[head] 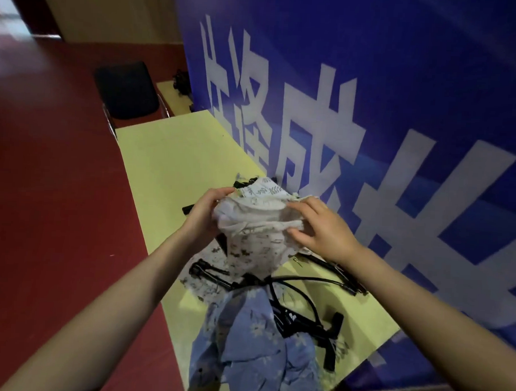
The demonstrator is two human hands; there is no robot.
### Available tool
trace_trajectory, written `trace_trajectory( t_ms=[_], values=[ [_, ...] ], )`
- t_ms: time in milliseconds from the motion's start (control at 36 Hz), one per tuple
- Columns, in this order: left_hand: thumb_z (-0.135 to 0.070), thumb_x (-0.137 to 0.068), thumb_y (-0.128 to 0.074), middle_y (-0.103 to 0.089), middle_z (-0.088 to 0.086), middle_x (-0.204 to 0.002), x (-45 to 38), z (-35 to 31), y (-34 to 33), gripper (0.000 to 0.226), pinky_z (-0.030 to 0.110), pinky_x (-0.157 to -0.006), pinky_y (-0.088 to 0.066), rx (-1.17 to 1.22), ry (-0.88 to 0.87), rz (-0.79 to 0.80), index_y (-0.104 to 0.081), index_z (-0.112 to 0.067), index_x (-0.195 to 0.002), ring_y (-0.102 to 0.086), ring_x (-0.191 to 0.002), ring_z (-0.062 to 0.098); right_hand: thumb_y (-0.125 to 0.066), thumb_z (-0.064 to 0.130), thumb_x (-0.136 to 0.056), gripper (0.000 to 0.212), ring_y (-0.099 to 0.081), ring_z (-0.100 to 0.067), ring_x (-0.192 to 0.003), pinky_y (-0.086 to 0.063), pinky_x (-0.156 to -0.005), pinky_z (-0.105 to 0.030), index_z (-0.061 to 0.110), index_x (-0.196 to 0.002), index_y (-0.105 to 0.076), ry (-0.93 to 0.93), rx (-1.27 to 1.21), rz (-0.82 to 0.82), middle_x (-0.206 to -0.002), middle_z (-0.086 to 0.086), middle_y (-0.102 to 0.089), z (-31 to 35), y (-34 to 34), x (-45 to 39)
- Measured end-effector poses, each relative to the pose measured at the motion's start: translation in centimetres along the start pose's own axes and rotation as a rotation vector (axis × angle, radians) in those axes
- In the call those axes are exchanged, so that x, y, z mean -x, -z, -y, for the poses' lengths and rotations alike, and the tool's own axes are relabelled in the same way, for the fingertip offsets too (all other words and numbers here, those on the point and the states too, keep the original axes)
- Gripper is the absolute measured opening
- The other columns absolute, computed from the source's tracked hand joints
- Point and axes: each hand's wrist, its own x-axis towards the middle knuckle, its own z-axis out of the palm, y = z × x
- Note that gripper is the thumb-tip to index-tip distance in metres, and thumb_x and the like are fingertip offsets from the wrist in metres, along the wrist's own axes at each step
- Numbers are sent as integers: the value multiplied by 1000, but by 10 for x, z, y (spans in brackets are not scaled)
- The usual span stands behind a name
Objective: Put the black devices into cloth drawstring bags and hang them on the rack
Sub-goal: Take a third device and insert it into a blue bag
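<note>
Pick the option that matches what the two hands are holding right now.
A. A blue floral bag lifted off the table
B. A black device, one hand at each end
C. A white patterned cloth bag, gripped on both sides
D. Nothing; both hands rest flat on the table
C: the left hand and right hand each grip a side of the white patterned cloth bag, while the blue floral bag lies lower down, untouched.

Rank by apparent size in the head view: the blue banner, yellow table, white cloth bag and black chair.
1. Blue banner with white characters
2. Pale yellow table
3. White patterned cloth bag and black padded chair: alike; the chair is farther, so unranked.
</note>
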Motion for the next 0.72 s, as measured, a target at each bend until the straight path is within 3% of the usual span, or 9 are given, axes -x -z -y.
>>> trace_trajectory(
  t_ms=[83,222,306,389,500,611,667,722],
  values=[
    [-7,-94,-42,-55,9,-104,-2,0,9,31,36,-78,-50,-113,-26,-52,-62,-18,-114,-58,-85,21,-45,39,-90,34,-62,-22,-89,-47,-64,-29,15,-101,-67,36,3,-16,-96,0,-66,-4,6,-5],
    [4,-89,-50,-43,8,-82,-2,4,18,36,34,-66,-48,-297,-167,-243,-65,-25,-104,-46,-73,20,-64,30,-89,10,-59,-10,-77,-47,-75,-30,23,-85,-70,-241,-308,-98,-82,7,-68,8,7,-14],
    [2,-90,-53,-41,6,-75,-3,-3,20,35,33,-63,-45,-280,-280,-337,-61,-23,-114,-44,-70,22,-67,30,-88,20,-60,-13,-71,-47,-69,-30,12,-80,-67,-466,-707,-95,-75,1,-65,21,3,-22],
    [0,-91,-56,-44,3,-73,-3,-13,21,37,28,-63,-45,-171,-344,-356,-56,-22,-120,-49,-68,17,-66,44,-76,50,-54,-24,-70,-42,-65,-36,-5,-82,-58,-565,-989,-121,-76,-15,-56,33,-10,-25],
    [-7,-94,-60,-56,4,-81,-2,-23,19,26,24,-71,-49,-65,-353,-268,-60,-20,-116,-59,-75,14,-69,43,-72,36,-47,-24,-66,-36,-66,-34,8,-74,-58,-644,-1192,-82,-72,-14,-50,50,-27,-26],
    [-15,-95,-60,-68,3,-101,1,-1,20,13,25,-83,-52,-160,-285,-267,-66,-15,-106,-65,-93,13,-63,29,-85,39,-46,-17,-64,-35,-61,-27,-7,-74,-56,-575,-1141,26,-69,-12,-49,53,-52,-6],
    [-21,-96,-59,-70,-5,-80,6,23,23,10,23,-64,-50,-326,-210,-262,-68,-18,-95,-64,-71,7,-64,21,-90,27,-45,-11,-57,-36,-54,-21,3,-71,-57,-562,-1027,109,-64,-6,-49,48,-67,13],
    [-22,-99,-54,-54,-11,-46,11,54,28,22,23,-44,-37,-547,-101,-209,-65,-18,-80,-45,-40,2,-65,18,-91,18,-44,-5,-50,-35,-48,-17,13,-75,-59,-619,-996,230,-61,4,-50,38,-83,38]
  ],
)
